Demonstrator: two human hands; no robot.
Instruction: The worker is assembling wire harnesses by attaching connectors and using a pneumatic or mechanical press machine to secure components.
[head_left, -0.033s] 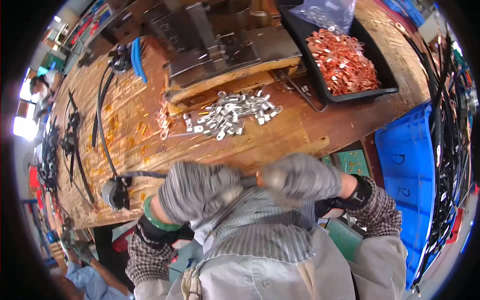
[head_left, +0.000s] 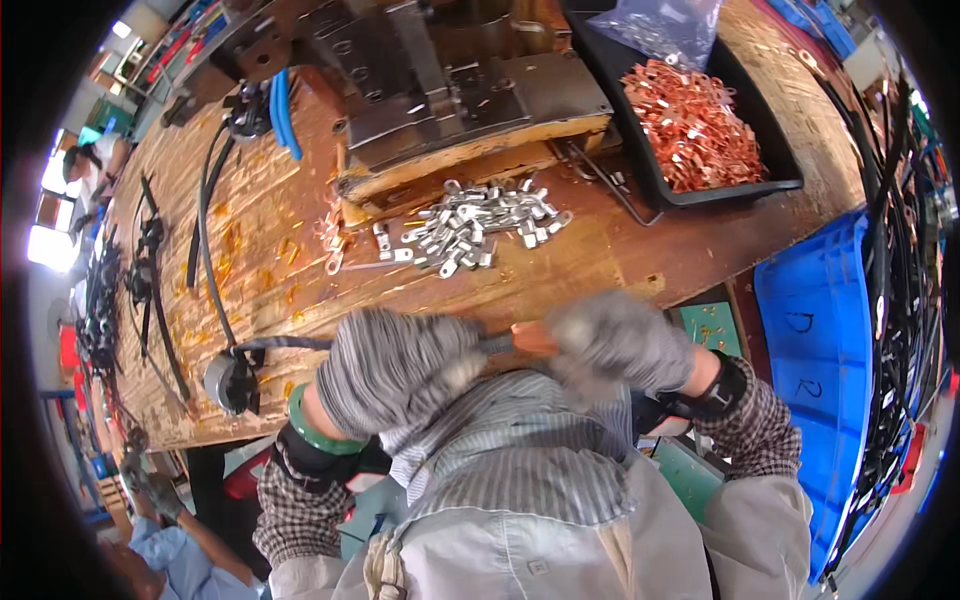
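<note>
My left hand [head_left: 400,362], in a grey striped knit glove, is closed around a black cable [head_left: 290,343] near its end. Bare copper strands [head_left: 535,338] stick out of that end to the right of my left fingers. At the tip of the copper is my gloved right hand [head_left: 625,345], its fingers smeared by motion, so their grip cannot be told. The cable runs left to a round black fitting [head_left: 232,385] at the table's near edge. Beyond my hands lies a pile of silver metal lugs [head_left: 480,228].
A dark metal press [head_left: 440,90] stands at the back. Right of it, a black tray [head_left: 785,185] holds copper pieces [head_left: 690,125] and a plastic bag [head_left: 665,30]. A blue crate [head_left: 812,350] and hanging black cables [head_left: 885,300] are at right. Another person [head_left: 185,555] shows lower left.
My right hand has shifted right and slightly away from me, so more of the bare copper shows. The left hand keeps its hold on the cable. The view has shifted a little.
</note>
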